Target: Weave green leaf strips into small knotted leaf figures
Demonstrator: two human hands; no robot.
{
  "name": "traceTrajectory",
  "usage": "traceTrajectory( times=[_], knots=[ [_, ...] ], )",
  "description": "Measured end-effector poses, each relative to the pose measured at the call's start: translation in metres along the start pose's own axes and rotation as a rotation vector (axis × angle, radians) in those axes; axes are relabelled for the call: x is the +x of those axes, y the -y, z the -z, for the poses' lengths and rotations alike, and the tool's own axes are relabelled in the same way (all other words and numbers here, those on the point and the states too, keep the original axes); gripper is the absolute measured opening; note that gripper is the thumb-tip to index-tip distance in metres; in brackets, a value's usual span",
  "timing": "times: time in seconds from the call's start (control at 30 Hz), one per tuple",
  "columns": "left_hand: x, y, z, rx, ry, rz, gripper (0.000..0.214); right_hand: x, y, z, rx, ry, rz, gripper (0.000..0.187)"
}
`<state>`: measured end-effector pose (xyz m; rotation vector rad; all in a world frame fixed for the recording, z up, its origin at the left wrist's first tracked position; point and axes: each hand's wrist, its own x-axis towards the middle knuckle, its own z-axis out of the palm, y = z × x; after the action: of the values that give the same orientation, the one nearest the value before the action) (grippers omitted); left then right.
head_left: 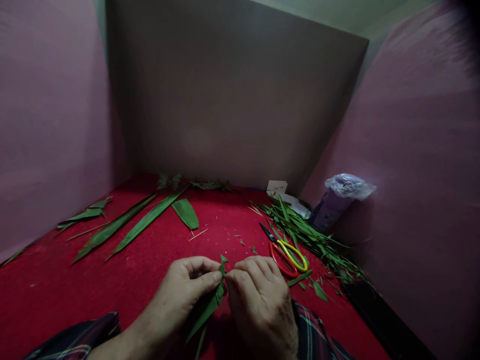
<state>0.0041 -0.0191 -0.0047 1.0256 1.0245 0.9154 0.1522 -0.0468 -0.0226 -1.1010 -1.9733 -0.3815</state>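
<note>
My left hand (189, 285) pinches a folded green leaf (210, 311) between thumb and fingers, low in the middle of the view. The leaf's long blade slants down and to the left, and its small cut tip sticks up above my fingertips. Close against the leaf's upper part, my right hand (259, 295) is closed with its fingertips together. Whether those fingertips hold the leaf itself or something thin is hidden. Scissors (287, 252) with one red and one yellow handle lie just beyond my right hand, blades pointing away to the left.
Long leaves (144, 225) and a short broad leaf (186, 214) lie at left on the red cloth (150, 295). A heap of leaf strips (300, 227) spreads at right beside a purple container (330, 205) topped with clear plastic. A dark flat object (386, 320) lies near the right wall.
</note>
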Motion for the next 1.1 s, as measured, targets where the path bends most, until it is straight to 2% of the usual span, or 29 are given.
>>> traceTrajectory(
  times=[0.1,0.37,0.7,0.87,1.1],
  knots=[
    [0.0005,-0.0012,-0.0001,0.006,-0.015,-0.003,0.020,-0.0021,-0.0022,-0.0020,0.002,0.024,0.011,0.018],
    [0.0014,0.0006,0.0000,0.006,-0.026,-0.003,0.020,-0.0030,-0.0026,-0.0024,0.011,-0.031,0.033,0.020],
    [-0.0011,-0.0017,-0.0034,0.011,-0.034,0.014,0.023,-0.0039,-0.0044,-0.0026,0.016,0.004,0.030,0.025],
    [-0.0009,-0.0005,-0.0020,0.004,-0.030,0.014,0.023,-0.0046,-0.0048,-0.0032,0.029,-0.008,0.013,0.020],
    [-0.0022,-0.0023,-0.0023,-0.047,0.003,-0.038,0.020,-0.0012,-0.0007,0.0001,0.059,-0.116,-0.012,0.009]
  ],
)
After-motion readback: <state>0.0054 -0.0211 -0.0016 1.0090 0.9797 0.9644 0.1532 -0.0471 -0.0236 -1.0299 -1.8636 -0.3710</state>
